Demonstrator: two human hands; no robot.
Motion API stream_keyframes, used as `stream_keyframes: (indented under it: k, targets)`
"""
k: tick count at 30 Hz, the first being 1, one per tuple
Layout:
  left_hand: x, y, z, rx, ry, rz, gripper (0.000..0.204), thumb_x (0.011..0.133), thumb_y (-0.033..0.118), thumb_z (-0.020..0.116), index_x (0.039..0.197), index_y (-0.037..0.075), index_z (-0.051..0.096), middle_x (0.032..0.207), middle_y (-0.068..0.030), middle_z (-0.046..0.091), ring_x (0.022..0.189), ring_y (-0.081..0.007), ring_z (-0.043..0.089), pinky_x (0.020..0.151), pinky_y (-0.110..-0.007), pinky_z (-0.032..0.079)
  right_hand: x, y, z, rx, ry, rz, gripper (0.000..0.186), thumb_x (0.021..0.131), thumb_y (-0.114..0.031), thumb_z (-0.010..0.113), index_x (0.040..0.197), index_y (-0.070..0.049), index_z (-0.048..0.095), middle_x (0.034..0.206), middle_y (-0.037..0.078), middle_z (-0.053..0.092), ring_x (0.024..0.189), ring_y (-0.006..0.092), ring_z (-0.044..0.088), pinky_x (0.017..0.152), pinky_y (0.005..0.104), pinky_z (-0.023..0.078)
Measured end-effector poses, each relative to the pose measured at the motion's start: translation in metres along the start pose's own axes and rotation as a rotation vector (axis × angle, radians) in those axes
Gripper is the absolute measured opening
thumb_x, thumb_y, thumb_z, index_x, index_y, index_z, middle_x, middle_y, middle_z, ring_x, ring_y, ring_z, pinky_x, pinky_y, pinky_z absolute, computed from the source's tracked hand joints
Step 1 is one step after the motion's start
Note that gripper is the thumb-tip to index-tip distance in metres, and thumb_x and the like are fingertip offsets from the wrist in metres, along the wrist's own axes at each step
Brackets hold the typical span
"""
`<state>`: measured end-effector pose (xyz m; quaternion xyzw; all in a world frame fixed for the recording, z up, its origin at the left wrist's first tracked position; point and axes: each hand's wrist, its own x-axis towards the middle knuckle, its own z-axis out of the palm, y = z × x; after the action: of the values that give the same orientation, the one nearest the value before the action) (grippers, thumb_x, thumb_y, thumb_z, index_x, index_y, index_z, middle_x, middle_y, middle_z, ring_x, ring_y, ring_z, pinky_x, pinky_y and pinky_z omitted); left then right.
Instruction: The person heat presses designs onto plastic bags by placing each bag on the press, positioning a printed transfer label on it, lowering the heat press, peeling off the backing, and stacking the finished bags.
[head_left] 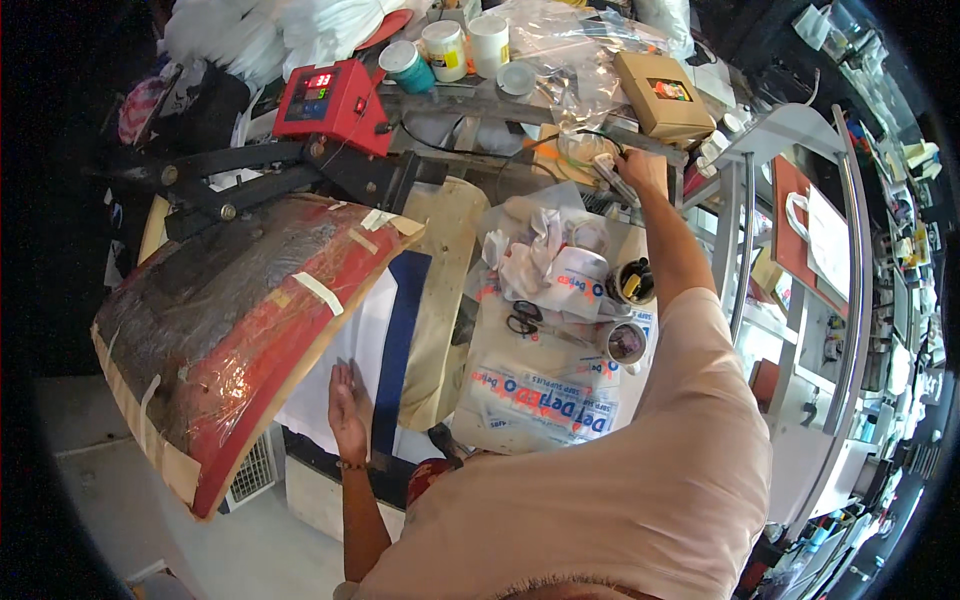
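Observation:
My left hand [347, 420] is open, its fingers stretched out over a smooth white sheet or cloth [370, 345] beside a dark blue strip [402, 340]. The raised, red-edged plate [240, 350] of a heat press leans over that white piece, with clear film and tape on it. My right hand [645, 172] reaches far to the back right, fingers curled in. Whatever it grips is too small and partly hidden to name. Just left of it lies a pale, slim object [612, 177], close to a dark cable.
A red control box [328, 105] with a lit display stands behind the press. Farther back are jars [443, 52] and a brown box [662, 97]. Black scissors [524, 318], a tape roll [578, 275] and cups [624, 343] sit on the middle surface. A metal-railed rack [850, 260] borders the right.

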<state>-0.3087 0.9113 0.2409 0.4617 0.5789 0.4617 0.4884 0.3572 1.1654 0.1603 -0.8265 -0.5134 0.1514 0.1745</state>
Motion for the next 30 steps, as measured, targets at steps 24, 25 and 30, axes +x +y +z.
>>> stream_keyframes:
  k: [24,25,30]
  targets:
    - [0.017,0.012,0.006,0.454,-0.110,0.104,0.051,0.107,0.024,0.057,0.149,-0.005,0.048,0.149,-0.0203,0.054,0.132,-0.0256,0.056,0.108,-0.036,0.046,0.006,-0.040,-0.023,0.160,-0.404,0.232,0.067,0.099,-0.063,0.051,0.107,0.001,0.072,0.110,0.018,0.068,0.097,0.0326,0.064,0.082,0.0552,0.054]
    - [0.019,0.002,0.000,0.439,-0.135,0.131,0.051,0.106,0.022,0.058,0.149,-0.005,0.047,0.148,-0.0205,0.055,0.132,-0.0252,0.056,0.108,-0.036,0.046,0.005,-0.033,-0.028,0.380,-0.345,0.232,0.068,0.100,-0.062,0.050,0.115,0.001,0.070,0.113,0.019,0.068,0.098,0.0339,0.064,0.083,0.0555,0.054]
    - [0.020,-0.008,-0.009,0.324,-0.212,0.125,0.052,0.102,0.017,0.064,0.148,-0.002,0.049,0.149,-0.0218,0.054,0.134,-0.0286,0.056,0.106,-0.036,0.048,-0.021,-0.009,-0.069,0.645,-0.086,0.290,0.044,0.097,-0.050,0.059,0.111,-0.010,0.069,0.107,0.006,0.069,0.085,0.0180,0.061,0.074,0.0404,0.050]
